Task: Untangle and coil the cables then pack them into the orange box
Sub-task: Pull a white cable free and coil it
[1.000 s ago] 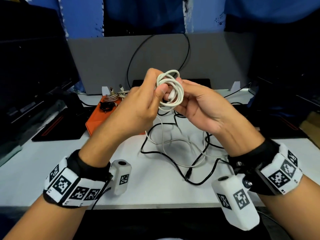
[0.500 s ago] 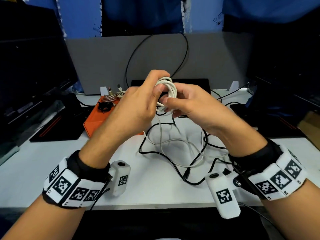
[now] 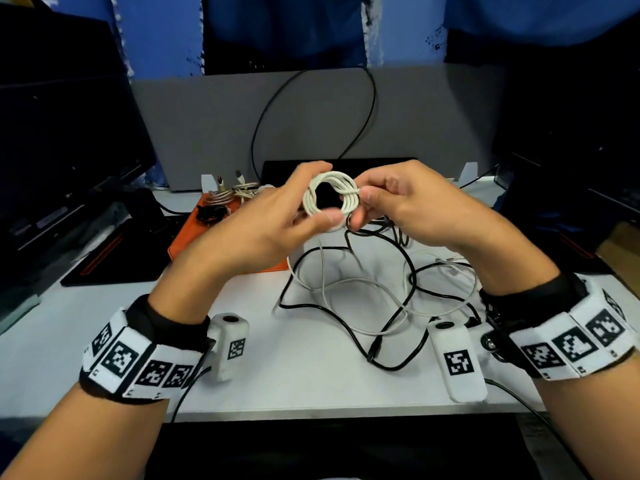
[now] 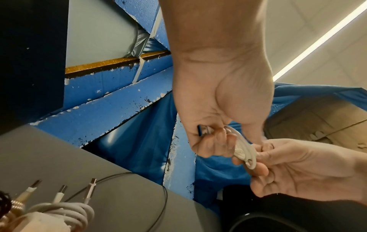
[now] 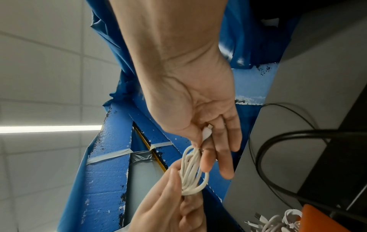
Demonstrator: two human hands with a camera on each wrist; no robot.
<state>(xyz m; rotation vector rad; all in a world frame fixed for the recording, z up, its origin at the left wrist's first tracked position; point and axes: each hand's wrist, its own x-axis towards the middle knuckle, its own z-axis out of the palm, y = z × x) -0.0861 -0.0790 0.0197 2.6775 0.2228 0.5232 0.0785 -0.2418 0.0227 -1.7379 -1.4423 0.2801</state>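
A white cable wound into a small tight ring, the white cable coil (image 3: 330, 197), is held up above the table between both hands. My left hand (image 3: 313, 202) grips its left side between thumb and fingers. My right hand (image 3: 360, 206) pinches its right side. In the right wrist view the right fingers (image 5: 206, 157) also hold the cable's white plug (image 5: 206, 133) against the coil (image 5: 191, 174). The left wrist view shows the coil (image 4: 244, 150) edge-on between the two hands. The orange box (image 3: 192, 237) lies to the left behind my left hand, with several coiled cables (image 3: 221, 195) in it.
A loose tangle of black and white cables (image 3: 363, 292) lies on the white table (image 3: 311, 375) under and in front of my hands. Dark monitors stand at both sides, a grey partition (image 3: 207, 126) at the back. A black cable (image 3: 311, 109) loops up the partition.
The loose white loops have become a tight ring that now faces the camera. My right hand shifted from under the coil to pinching its right side.
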